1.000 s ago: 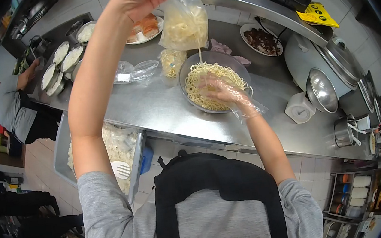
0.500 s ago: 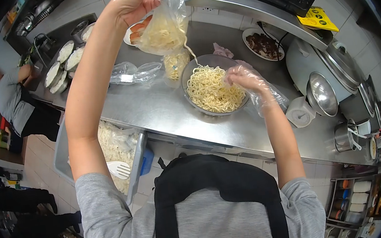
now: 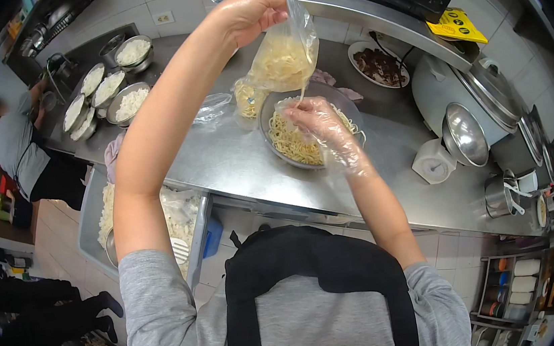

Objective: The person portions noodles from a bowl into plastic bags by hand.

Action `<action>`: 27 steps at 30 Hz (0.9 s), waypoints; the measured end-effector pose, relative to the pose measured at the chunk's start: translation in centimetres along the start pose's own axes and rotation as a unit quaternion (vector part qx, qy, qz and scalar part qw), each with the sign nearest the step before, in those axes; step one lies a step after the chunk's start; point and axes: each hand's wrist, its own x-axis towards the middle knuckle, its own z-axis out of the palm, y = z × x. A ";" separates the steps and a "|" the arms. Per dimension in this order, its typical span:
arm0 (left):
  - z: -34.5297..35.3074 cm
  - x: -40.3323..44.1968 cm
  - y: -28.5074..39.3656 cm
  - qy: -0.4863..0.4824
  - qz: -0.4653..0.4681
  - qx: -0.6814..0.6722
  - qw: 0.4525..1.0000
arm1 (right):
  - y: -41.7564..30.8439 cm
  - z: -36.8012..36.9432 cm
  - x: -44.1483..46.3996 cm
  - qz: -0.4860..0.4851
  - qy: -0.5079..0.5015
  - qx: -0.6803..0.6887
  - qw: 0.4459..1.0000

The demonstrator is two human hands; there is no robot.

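Note:
My left hand (image 3: 259,11) is raised with its fingers closed on the top of a clear plastic bag (image 3: 286,57) of pale noodles. The bag hangs over the back of a clear bowl (image 3: 266,135). Yellowish noodles (image 3: 296,149) lie in this bowl. My right hand (image 3: 319,124), in a clear plastic glove, is above the bowl with its fingers curled together. A noodle strand runs down from the bag to these fingers. Just left of the bowl stands another bag of noodles (image 3: 246,99).
Several bowls of rice (image 3: 129,105) stand at the back left. A plate of dark food (image 3: 380,66), a kitchen scale (image 3: 434,162) and a metal bowl (image 3: 467,136) are on the right. A bin of rice (image 3: 194,249) sits below the counter edge. A person (image 3: 21,149) works at far left.
My left hand has moved right and lower with the bag, now over the bowl. My right hand has come left from the bowl's right side to the strand below the bag.

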 end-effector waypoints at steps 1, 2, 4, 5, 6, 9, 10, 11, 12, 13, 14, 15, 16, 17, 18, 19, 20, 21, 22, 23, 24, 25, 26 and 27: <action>0.5 -0.5 0.2 0.029 -0.014 0.054 0.998 | -0.4 -0.6 -0.4 0.023 -0.003 0.019 1.000; 1.0 -1.1 0.5 -0.001 -0.037 0.081 0.996 | -0.9 -1.3 -0.6 0.046 -0.007 0.037 0.998; 0.8 -1.2 -1.1 -0.001 -0.048 0.107 0.993 | -3.7 -3.8 -0.7 -0.036 0.052 0.041 0.997; 1.0 -1.2 -2.3 -0.003 -0.061 0.132 0.989 | -5.0 -5.6 -0.1 -0.108 0.058 -0.007 0.992; 1.5 -1.2 -3.0 -0.007 -0.078 0.134 0.988 | -8.3 -6.0 -0.4 -0.119 0.088 0.024 0.989; 2.2 0.3 -5.6 -0.103 -0.128 0.123 0.979 | -13.5 -8.2 -0.2 -0.147 0.076 -0.077 0.983; 3.0 0.4 -5.4 -0.130 -0.152 0.121 0.972 | -13.3 -8.8 0.5 -0.141 0.033 -0.099 0.984; 3.8 0.5 -5.6 -0.143 -0.151 0.122 0.970 | -13.1 -9.4 0.8 -0.134 -0.009 -0.122 0.983; 4.6 0.5 -5.9 -0.123 -0.148 0.104 0.976 | -13.7 -9.4 0.4 -0.046 -0.042 -0.249 0.966; 5.3 0.6 -6.1 -0.103 -0.146 0.085 0.980 | -14.1 -9.7 -0.3 0.047 -0.076 -0.368 0.926; 5.7 1.0 -6.2 -0.141 -0.142 0.086 0.976 | -9.5 -11.8 0.6 -0.215 -0.010 -0.530 0.820; 6.5 1.4 -6.2 -0.154 -0.142 0.084 0.974 | -11.1 -12.5 -0.8 -0.205 -0.002 -0.535 0.820; 7.5 1.7 -6.1 -0.200 -0.142 0.067 0.967 | -14.3 -13.3 -2.7 -0.096 0.006 -0.397 0.913; 8.7 2.0 -5.9 -0.245 -0.141 0.049 0.958 | -16.1 -14.0 -4.2 0.015 0.017 -0.242 0.970; 10.2 2.2 -5.7 -0.258 -0.141 0.046 0.955 | -15.7 -15.8 -5.2 -0.065 0.068 -0.197 0.976; 11.9 2.5 -5.1 -0.257 -0.116 0.044 0.958 | -16.8 -16.9 -7.1 -0.119 0.131 -0.207 0.962; 13.7 2.8 -4.5 -0.257 -0.091 0.040 0.961 | -17.6 -18.7 -8.7 -0.157 0.188 -0.224 0.944; 15.2 3.5 -3.6 -0.276 -0.082 0.023 0.957 | -18.0 -20.5 -10.5 -0.194 0.243 -0.241 0.920; 16.8 4.2 -2.7 -0.299 -0.047 0.020 0.953 | -18.2 -21.6 -12.5 -0.186 0.296 -0.236 0.906; 18.4 5.0 -1.8 -0.318 -0.012 0.016 0.948 | -18.4 -22.6 -14.5 -0.180 0.347 -0.232 0.891; 20.1 6.3 -1.0 -0.351 -0.026 -0.050 0.935 | -18.1 -23.8 -16.6 -0.158 0.382 -0.234 0.880; 22.1 6.8 0.1 -0.381 -0.042 -0.115 0.917 | -17.3 -24.7 -18.4 -0.155 0.391 -0.239 0.875; 24.1 7.0 1.0 -0.348 -0.051 -0.124 0.928 | -16.3 -25.5 -20.1 -0.147 0.415 -0.208 0.873; 25.7 7.6 0.9 -0.357 -0.050 -0.126 0.924 | -15.3 -26.2 -21.8 -0.139 0.440 -0.177 0.869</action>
